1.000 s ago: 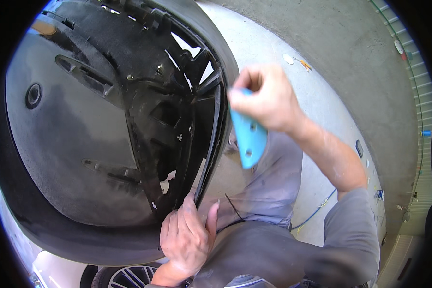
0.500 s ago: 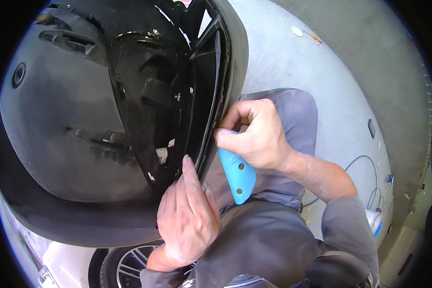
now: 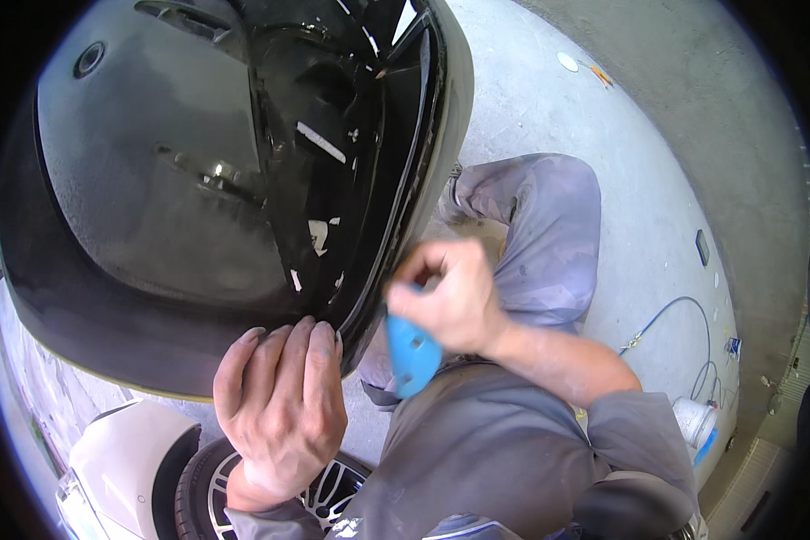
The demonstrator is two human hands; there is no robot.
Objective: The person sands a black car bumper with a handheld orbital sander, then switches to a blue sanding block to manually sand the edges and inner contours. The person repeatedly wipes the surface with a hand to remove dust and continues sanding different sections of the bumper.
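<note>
A large black plastic moulded car part [image 3: 157,211], possibly a bumper, fills the upper left, its inner side showing slots and brackets. My left hand [image 3: 279,405] has its fingers curled over the lower edge of this part, thumb not clearly visible. My right hand [image 3: 450,297], slightly blurred, pinches a flat light-blue pad [image 3: 409,364] with holes, held against or right beside the curved right rim, a little above and right of my left hand.
Below left are a white car body panel [image 3: 121,459] and a spoked wheel [image 3: 198,486]. My bent leg [image 3: 544,243] is right of the part. On the concrete lie a blue hose [image 3: 688,301], a white bucket [image 3: 693,423], an orange-handled tool [image 3: 603,76] and a small dark object [image 3: 702,247].
My right hand has moved down and left along the rim with the blue pad. My left hand has shifted left along the lower edge. The black part sits farther right and higher in view.
</note>
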